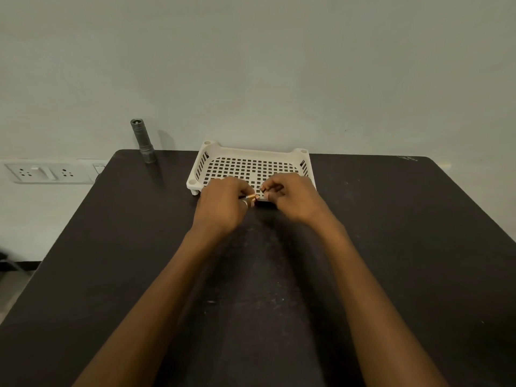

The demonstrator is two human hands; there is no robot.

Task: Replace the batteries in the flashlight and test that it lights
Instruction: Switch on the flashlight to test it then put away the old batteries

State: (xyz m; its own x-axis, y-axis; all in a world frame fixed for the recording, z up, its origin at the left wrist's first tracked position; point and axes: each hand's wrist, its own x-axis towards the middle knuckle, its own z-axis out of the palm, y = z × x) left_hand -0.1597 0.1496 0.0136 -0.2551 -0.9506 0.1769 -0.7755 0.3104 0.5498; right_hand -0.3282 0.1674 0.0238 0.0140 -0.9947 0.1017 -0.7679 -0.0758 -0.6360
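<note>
Fitting a copper-topped battery point(252, 197) into a small black holder point(264, 203) at bench point(405, 247) centre.

Flashlight point(143, 141) stands upright at 11 o'clock, well apart, and could topple if knocked. Left hand point(223, 203) pinches the battery; right hand point(293, 198) pinches the holder, just before the white perforated basket point(252, 152) at 12 o'clock. A slip or reversed polarity would likely leave it dark.

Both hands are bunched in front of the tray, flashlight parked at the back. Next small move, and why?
Probably seat the copper-tipped battery held by the left hand into the small black part under the right hand. The two nearly meet, in front of the white tray, while the flashlight stands untouched at the table's far edge. What the black part is can't be told.
</note>
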